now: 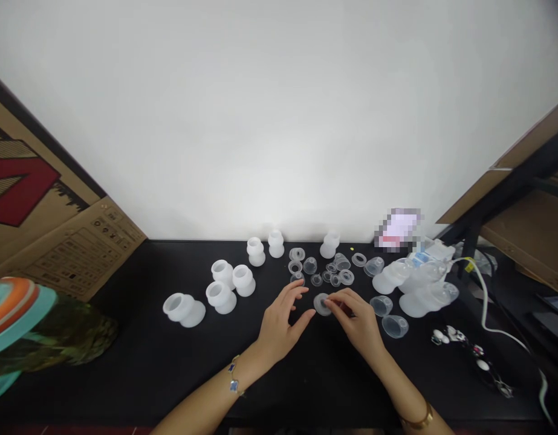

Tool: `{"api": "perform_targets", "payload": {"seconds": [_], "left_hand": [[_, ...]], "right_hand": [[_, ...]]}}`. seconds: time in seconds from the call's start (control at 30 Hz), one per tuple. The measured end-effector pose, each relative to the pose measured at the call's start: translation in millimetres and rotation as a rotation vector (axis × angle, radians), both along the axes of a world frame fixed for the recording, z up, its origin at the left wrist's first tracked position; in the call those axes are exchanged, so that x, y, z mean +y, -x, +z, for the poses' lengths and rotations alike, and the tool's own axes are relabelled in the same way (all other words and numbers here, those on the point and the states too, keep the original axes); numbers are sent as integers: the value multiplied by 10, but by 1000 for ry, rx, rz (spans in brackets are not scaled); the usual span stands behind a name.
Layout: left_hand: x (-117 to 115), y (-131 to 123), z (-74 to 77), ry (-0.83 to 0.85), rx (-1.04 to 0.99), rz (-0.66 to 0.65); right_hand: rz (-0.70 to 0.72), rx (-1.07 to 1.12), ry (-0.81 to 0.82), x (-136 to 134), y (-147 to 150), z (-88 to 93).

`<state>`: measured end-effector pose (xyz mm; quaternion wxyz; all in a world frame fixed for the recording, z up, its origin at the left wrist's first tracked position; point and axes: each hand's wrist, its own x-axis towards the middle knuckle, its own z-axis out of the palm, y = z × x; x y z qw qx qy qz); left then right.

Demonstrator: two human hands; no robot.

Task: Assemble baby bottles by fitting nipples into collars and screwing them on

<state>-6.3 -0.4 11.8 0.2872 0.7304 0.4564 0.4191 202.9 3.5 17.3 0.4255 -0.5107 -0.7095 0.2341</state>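
Jug: stands well to the left of the disc, cut off by the picture's edge.
Disc: clear and round, between the two hands, low at the surface; whether it is lifted cannot be told.
Right hand: just right of the disc, thumb and fingertips together, seeming to pinch its near-right edge.
Left hand: just left of the disc, fingers spread, thumb pointing at it, holding nothing.
Grip: best kept light and at the rim; a hard squeeze could bend or flip so thin a part.
Steadying: the left thumb and forefinger would serve well on the rim opposite, so any pressure goes in evenly.
Rings: lie loose beyond the disc; knuckles should pass clear, as light parts may skid.
Caps: right of the disc, near the right wrist, easily knocked.
Pots: left of the disc, out of the way.
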Motion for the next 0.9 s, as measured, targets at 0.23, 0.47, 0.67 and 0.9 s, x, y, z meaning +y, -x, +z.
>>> {"api": "perform_targets", "payload": {"seconds": [0.23,0.47,0.67,0.9], "left_hand": [[4,-3,0,-14,16,-4],[0,2,13,-3,25,-11],[8,1,29,-22,36,-17],[8,3,34,-24,56,-12]], "right_hand": [[-36,13,14,2,-3,13],[21,41,30,-3,-4,37],[-53,67,28,-30,-4,63],[17,67,20,-23,-6,92]]}}
